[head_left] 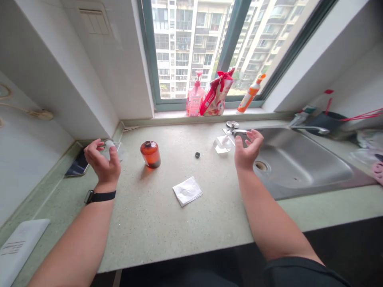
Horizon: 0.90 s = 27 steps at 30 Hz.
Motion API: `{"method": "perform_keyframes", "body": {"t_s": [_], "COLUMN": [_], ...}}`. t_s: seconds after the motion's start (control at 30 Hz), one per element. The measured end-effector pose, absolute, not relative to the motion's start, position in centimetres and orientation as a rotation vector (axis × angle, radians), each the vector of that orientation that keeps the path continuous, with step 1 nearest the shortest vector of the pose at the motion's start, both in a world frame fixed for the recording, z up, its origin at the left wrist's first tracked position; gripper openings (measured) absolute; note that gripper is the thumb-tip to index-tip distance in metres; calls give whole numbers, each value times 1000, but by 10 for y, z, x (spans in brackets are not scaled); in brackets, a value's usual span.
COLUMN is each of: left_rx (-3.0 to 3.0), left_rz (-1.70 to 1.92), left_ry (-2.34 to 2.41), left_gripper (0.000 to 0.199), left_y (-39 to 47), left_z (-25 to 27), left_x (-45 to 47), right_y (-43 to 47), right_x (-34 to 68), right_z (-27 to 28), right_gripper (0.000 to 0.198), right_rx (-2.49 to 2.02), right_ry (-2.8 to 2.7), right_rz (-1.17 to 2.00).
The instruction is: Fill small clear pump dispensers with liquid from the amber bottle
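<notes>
My left hand (103, 161), a watch on its wrist, is raised at the left with its fingers apart and loosely curved. Partly hidden behind it is a clear container (120, 151) with a whitish top; I see no grip on it. Over the sink's left edge my right hand (249, 151) is open, palm turned inward, close beside a clear square bottle (222, 144). Between the hands stands an amber bottle (150, 154), uncapped, with dark liquid at its bottom. A small black cap (197, 155) and a folded white tissue (187, 191) lie on the counter.
A steel sink (299, 159) with a faucet (314, 128) is at the right. On the windowsill stand a pink pump bottle (195, 99), a red bag (217, 95) and an orange-white bottle (250, 95). A phone (77, 164) lies at the left, a white object (24, 247) nearer.
</notes>
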<state>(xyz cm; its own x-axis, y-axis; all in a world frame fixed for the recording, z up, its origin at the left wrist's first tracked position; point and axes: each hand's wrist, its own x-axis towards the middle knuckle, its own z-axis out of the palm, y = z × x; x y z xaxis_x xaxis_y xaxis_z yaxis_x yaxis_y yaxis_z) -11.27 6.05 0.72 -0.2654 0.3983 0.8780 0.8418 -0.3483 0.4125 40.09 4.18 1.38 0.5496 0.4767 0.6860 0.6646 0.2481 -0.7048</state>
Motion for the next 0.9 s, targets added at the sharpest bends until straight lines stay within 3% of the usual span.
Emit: {"method": "perform_keyframes", "body": {"t_s": [0.13,0.23,0.4,0.63,0.9], "left_rx": [-1900,-2247,-2739,-2987,-2981], "left_rz": [-1608,-1540,-1317,-1149,-1383], "left_ry": [-1315,-1204,-1114,-1061,-1220], "left_gripper": [41,22,34,49,19], "left_y": [35,13,-9,-7,-4], "left_z": [18,22,23,22,16], "left_x": [-81,-55,-20,-7,-11], "right_y": [61,70,75,64,19], "right_x": [415,411,408,401,338], "right_z": [-11,-26,-30,-10,7], "right_gripper": [86,97,86,84,78], "right_rx": [-1628,-1809,-1896,-1771,-1305], "right_ry": [-1024,-1159,-1210,-1162,-1535], "right_rz": [14,24,-1,50,274]}}
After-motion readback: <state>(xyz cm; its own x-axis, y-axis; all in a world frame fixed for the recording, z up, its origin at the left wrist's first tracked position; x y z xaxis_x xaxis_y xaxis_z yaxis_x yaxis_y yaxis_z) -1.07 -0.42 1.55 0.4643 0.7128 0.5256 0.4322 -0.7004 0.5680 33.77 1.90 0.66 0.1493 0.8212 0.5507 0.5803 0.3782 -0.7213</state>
